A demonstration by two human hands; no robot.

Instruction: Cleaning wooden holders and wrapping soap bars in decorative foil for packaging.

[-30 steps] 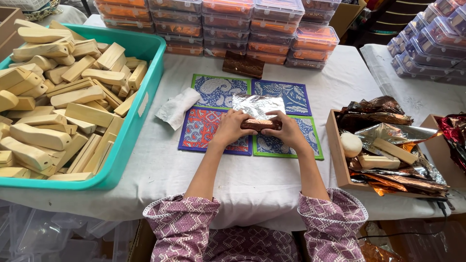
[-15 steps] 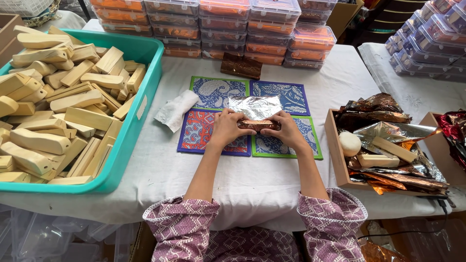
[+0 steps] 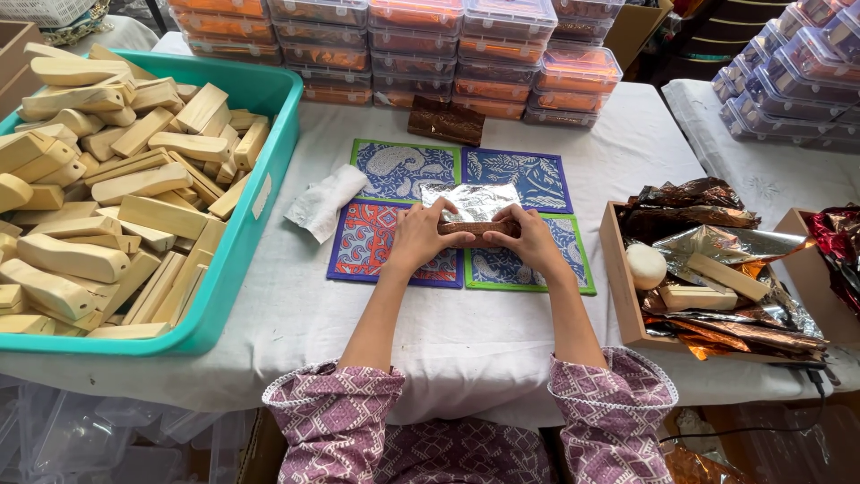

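Left hand: the left hand (image 3: 417,237) gripped one end of the brown bar (image 3: 477,229).
Right hand: the right hand (image 3: 530,240) gripped the other end.
Bar: it lay on the silver foil (image 3: 472,201), on the colourful mats (image 3: 405,169).
Done: bar placed on foil.
Left: the foil looked mostly open, so most wrapping was not done.

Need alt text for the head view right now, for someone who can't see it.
Both hands, left hand and right hand, hold a brown bar on silver foil over four patterned mats. A teal bin of wooden blocks sits left.
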